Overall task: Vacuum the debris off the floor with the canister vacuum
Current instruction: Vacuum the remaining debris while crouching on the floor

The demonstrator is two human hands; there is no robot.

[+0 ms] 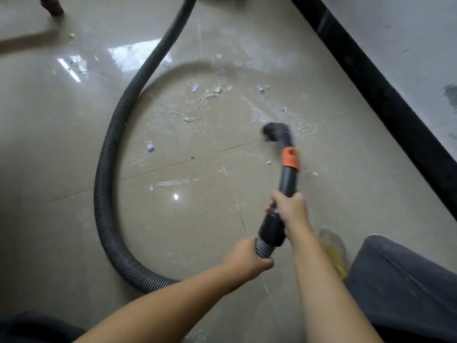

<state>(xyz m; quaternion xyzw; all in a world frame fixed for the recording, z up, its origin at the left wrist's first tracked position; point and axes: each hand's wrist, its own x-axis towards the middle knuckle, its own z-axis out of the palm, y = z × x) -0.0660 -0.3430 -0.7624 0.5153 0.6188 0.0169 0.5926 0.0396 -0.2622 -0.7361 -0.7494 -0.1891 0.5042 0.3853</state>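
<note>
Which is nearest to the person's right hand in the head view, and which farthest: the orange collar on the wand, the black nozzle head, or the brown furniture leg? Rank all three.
From the right hand, gripping the wand:
1. Orange collar, just beyond the hand, up the wand.
2. Black nozzle head, at the wand's tip among white debris.
3. Brown furniture leg, far top-left corner.

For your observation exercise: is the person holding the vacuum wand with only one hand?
No: the right hand grips the wand while the left hand holds the ribbed hose just behind it.
</note>
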